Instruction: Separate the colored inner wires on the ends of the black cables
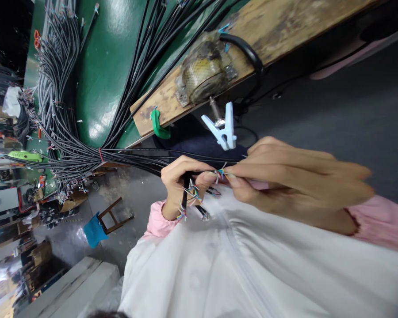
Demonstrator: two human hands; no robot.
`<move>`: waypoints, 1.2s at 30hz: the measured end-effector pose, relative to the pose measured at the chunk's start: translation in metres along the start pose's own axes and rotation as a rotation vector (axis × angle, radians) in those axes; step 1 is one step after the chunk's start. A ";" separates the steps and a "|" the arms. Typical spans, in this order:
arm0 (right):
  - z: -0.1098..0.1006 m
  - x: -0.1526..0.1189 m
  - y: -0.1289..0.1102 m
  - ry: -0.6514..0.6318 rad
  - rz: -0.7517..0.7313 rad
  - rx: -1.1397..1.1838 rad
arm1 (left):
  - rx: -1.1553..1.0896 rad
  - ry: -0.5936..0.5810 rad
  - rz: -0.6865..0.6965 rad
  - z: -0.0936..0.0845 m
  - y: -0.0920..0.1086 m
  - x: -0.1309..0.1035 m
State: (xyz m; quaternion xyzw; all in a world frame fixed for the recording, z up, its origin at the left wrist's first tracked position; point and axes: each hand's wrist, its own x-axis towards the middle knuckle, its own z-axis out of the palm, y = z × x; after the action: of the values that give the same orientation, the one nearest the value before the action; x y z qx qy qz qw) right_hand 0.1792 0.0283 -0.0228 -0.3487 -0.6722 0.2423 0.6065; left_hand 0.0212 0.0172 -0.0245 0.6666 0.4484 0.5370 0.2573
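Note:
My left hand (185, 181) is closed around several black cables (142, 160), whose stripped ends with thin coloured wires (193, 191) stick out below the fingers. Between its thumb and forefinger is one cable end with fanned wires (220, 173). The fingertips of my right hand (285, 181) pinch these coloured wires from the other side. A red tie (101, 154) binds the cable bundle further up. Just above my hands, a light blue clip (222, 128) sits at the shaft of a small motor (205, 70).
The motor is mounted on a wooden board (272, 26) at the edge of a green table (99, 66). A green clamp (159, 125) grips the board's corner. Large bundles of grey cables (58, 66) lie on the table. A blue-seated stool (95, 229) stands on the floor.

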 end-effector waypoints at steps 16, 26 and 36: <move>0.000 -0.006 0.010 -0.006 -0.037 -0.043 | -0.068 -0.124 -0.007 -0.001 -0.007 -0.007; 0.005 -0.005 0.007 -0.009 0.069 0.051 | -0.033 -0.068 0.092 0.004 -0.001 -0.002; 0.004 -0.016 0.014 -0.085 -0.030 0.254 | -0.023 -0.011 0.146 0.004 0.009 0.007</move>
State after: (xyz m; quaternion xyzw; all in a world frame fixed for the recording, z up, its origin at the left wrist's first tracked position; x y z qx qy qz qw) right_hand 0.1779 0.0256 -0.0442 -0.2484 -0.6663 0.3309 0.6203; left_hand 0.0278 0.0194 -0.0152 0.6974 0.3911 0.5558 0.2274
